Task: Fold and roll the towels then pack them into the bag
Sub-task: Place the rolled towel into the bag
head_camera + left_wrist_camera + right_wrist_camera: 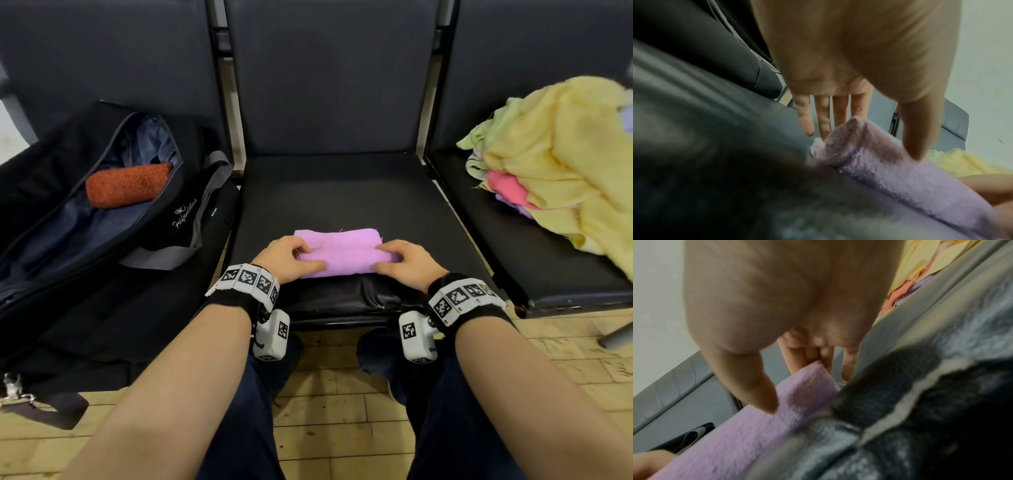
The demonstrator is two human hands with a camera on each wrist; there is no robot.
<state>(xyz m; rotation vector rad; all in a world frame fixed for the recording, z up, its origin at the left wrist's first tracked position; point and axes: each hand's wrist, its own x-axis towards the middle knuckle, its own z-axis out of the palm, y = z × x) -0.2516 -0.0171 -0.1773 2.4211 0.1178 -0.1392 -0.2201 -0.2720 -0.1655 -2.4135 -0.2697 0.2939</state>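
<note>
Rolling was clearly the step in hand. Biggest thing around was the row of dark seats [329, 192], then the open black bag [68, 205] well off past the left fingers with one orange rolled towel [128, 185] already inside, and a loose yellow-ish pile of towels [561, 164] well off past the right fingers.

Right under both sets of fingers sat the pink towel [337, 251], half rolled on the middle seat. Left hand [291, 258] and right hand [406, 262] each clamped an end, thumb on the near side, fingers curled over the far side.

My take: keeping even pressure on both ends and tucking tight would stop it coning or going slack.

Writing: the bag had white script I couldn't properly read. Wrist bands carried square black-and-white markers.
</note>
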